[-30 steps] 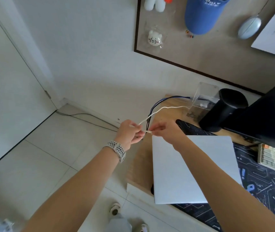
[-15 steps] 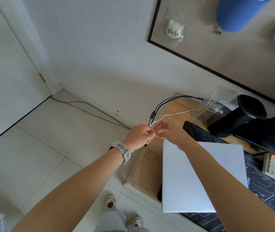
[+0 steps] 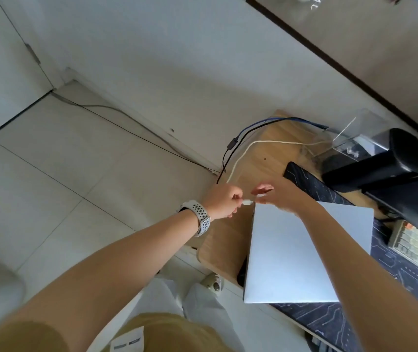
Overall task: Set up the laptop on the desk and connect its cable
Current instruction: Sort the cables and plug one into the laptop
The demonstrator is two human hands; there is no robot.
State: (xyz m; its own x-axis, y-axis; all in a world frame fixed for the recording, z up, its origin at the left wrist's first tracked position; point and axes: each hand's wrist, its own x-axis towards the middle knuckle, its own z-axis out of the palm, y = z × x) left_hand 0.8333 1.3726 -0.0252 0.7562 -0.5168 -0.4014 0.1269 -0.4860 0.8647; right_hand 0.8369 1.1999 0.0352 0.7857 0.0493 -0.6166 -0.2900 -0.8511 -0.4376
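A closed silver laptop (image 3: pixel 296 252) lies on the dark desk mat (image 3: pixel 312 186) at the left end of the wooden desk (image 3: pixel 274 153). My left hand (image 3: pixel 224 200), with a watch on its wrist, pinches the plug of a white cable (image 3: pixel 243 153), and the plug tip sits right at the laptop's far left corner. The cable arcs back across the desk toward a clear plastic box. My right hand (image 3: pixel 276 194) rests at that same corner with its fingers spread, holding nothing.
A black speaker (image 3: pixel 380 161) and a clear plastic box (image 3: pixel 355 138) stand at the back of the desk. A monitor (image 3: pixel 416 199) and a keyboard (image 3: pixel 416 245) are at the right. Blue and black cables (image 3: pixel 253 130) hang off the desk's left edge. The tiled floor lies to the left.
Both hands came down from above the desk edge to the laptop's far left corner. My right hand let go of the cable and opened; my left hand still holds the plug.
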